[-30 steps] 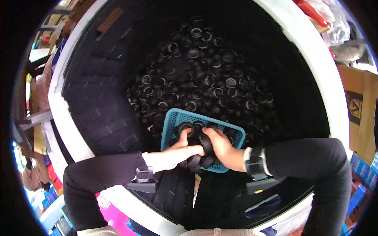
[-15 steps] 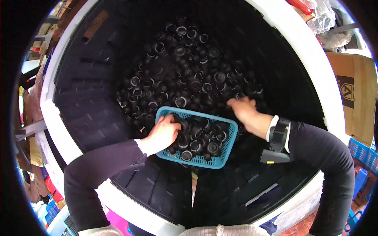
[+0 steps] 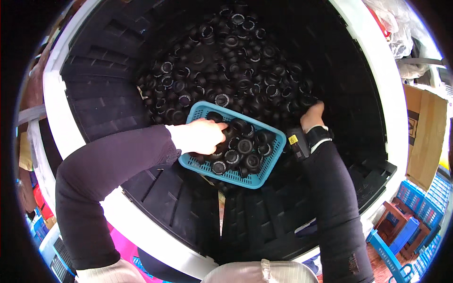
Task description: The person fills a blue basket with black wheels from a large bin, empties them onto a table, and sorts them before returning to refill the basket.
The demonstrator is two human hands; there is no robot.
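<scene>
A light blue perforated plastic basket (image 3: 270, 162) stands tilted on a pile of small black round wheel-like pieces (image 3: 272, 90) with pale lettering. More black wheel-like pieces (image 3: 245, 146) lie inside the basket. Over the basket's left part, my left hand (image 3: 205, 136) rests on these pieces, index finger and thumb apart. My right hand (image 3: 313, 116) is beyond the basket's right end, at the pile's right edge. Its fingers are curled beside a black piece and partly hidden, so what they hold does not show. A black device with a yellow label (image 3: 298, 141) is strapped at the right wrist.
A big round bin with black ribbed inner walls (image 3: 101, 104) and a white rim (image 3: 54, 101) surrounds both arms. Outside it at right are a cardboard box (image 3: 427, 137), blue crates (image 3: 432, 198) and clear plastic wrapping (image 3: 401, 37). Something pink (image 3: 123, 243) is at lower left.
My right hand has moved right along the pile, its fingers now curled inward. My left hand has shifted slightly inward over the basket. The view has shifted, so basket and pile appear higher.
</scene>
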